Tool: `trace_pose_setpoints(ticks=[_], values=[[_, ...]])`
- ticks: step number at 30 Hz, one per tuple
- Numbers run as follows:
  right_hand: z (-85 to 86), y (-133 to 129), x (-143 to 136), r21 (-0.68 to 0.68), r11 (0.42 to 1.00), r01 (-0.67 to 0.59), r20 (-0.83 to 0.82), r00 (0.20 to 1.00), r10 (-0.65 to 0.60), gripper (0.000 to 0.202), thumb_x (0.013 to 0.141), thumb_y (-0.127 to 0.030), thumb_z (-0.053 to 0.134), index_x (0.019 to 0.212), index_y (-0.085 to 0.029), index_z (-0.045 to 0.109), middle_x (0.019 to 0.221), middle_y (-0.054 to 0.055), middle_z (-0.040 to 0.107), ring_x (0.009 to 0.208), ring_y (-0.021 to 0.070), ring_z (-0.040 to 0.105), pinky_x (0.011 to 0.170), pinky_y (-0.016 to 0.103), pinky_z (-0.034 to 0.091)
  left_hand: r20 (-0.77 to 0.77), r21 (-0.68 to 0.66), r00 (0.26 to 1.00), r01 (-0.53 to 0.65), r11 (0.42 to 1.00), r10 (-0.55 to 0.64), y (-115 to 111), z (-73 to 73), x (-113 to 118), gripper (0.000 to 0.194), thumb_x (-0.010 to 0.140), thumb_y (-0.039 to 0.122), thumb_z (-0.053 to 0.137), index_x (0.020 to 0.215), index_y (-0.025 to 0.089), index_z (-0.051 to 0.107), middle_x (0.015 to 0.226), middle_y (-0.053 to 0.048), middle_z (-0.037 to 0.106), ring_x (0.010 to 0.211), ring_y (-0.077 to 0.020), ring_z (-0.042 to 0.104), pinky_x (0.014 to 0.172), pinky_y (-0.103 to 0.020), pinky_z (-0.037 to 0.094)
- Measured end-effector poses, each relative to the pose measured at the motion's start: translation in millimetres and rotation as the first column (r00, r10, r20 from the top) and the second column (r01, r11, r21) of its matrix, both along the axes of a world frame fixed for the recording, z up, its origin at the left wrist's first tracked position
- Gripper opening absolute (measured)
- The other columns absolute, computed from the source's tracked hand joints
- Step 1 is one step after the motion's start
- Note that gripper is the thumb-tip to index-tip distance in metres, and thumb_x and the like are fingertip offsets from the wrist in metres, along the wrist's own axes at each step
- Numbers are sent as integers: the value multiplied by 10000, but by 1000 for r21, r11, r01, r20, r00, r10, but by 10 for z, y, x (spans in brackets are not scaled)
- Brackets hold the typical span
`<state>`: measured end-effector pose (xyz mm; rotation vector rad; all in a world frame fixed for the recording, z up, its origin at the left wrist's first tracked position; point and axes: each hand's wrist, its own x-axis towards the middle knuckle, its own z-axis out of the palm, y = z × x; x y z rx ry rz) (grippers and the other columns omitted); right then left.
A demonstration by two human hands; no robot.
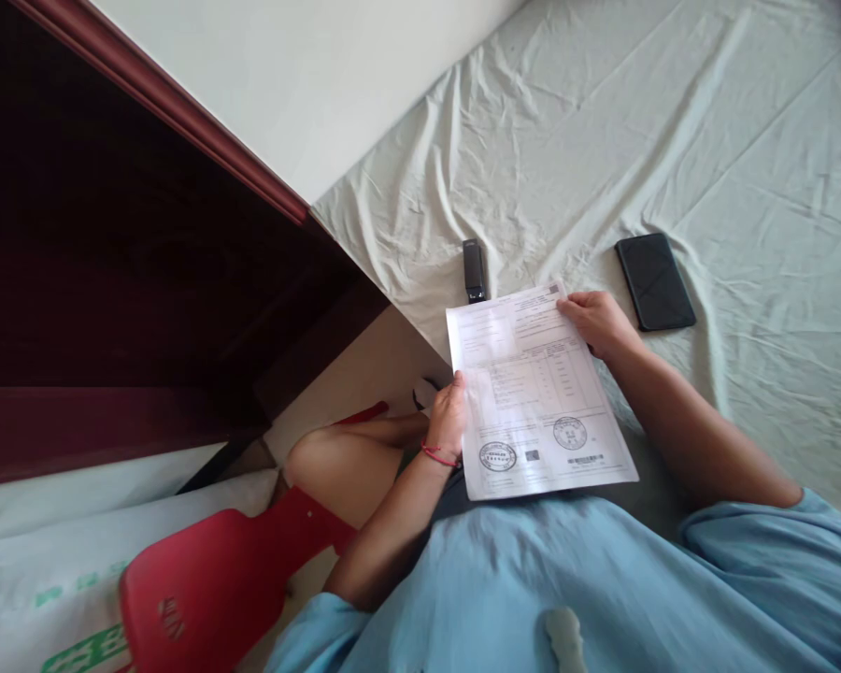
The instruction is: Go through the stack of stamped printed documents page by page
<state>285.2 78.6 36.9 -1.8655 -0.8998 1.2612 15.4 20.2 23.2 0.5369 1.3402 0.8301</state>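
Note:
A printed paper sheet (511,393) with two round ink stamps and a barcode is held up over my lap. My left hand (449,419), with a red string at the wrist, grips its left edge, thumb on the front. At the upper right edge, my right hand (599,322) pinches the sheet between thumb and fingers. Just beyond the top edge a black stapler (474,271) lies on the pale bedsheet (575,140). To the right of my right hand rests a black phone (655,280).
On the left stands a dark red-brown wooden piece of furniture (147,262) beside a white wall (301,75). A red plastic chair (210,589) is at the lower left, near white sacks (42,561) with green print. The bed's edge runs diagonally beside my leg.

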Motion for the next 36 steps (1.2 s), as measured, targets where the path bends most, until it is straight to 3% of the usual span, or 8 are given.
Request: trace_pose_setpoints(ticks=[7,15,22,27,30,33,36], values=[[14,15,45,24,1000,4,-25,1000,-3,221,829,-357,678,665,-216,627,513,-4,543,420,130,448,394,261,257,12,31,1000,9,999,-9,53,31,38,684,617,790,876,741,130,748,805,-132,804,1026,-350,783,883,-410,631],[11,3,32,43,999,-20,6,1000,20,233,868,-365,662,695,-209,644,547,-2,560,428,128,444,422,268,264,-4,81,1000,11,997,-10,-30,-6,52,720,557,832,868,747,147,747,791,-118,796,1023,-354,775,879,-403,617],[87,120,-24,25,1000,11,-7,1000,-10,232,870,-291,666,659,-204,626,534,-2,546,456,125,447,429,263,295,18,83,999,-30,996,28,109,25,67,701,528,793,906,741,143,749,769,-104,790,998,-338,780,885,-393,613],[45,188,3,36,999,7,10,1000,-8,215,859,-285,642,658,-213,613,584,16,583,495,145,499,461,275,339,43,70,999,-12,997,9,208,17,83,709,497,784,922,736,138,752,765,-106,791,980,-332,784,896,-400,609],[-20,214,66,42,999,-21,112,994,16,236,876,-319,619,662,-222,602,557,0,530,488,146,469,467,282,316,52,51,999,2,999,-5,253,-31,105,740,506,809,902,758,128,762,797,-125,800,974,-340,786,898,-416,611],[-59,230,137,81,991,-103,366,928,66,276,897,-331,613,642,-228,584,548,-1,486,547,166,477,519,298,343,53,57,998,24,998,-27,283,-86,130,746,554,813,884,790,115,772,841,-148,809,993,-352,786,901,-424,613],[-20,246,151,122,977,-175,610,790,66,155,923,-304,604,895,-207,722,775,75,692,755,244,627,711,371,502,40,70,998,45,997,-48,294,-112,143,772,545,841,866,788,113,774,836,-153,810,981,-357,788,885,-421,619]])
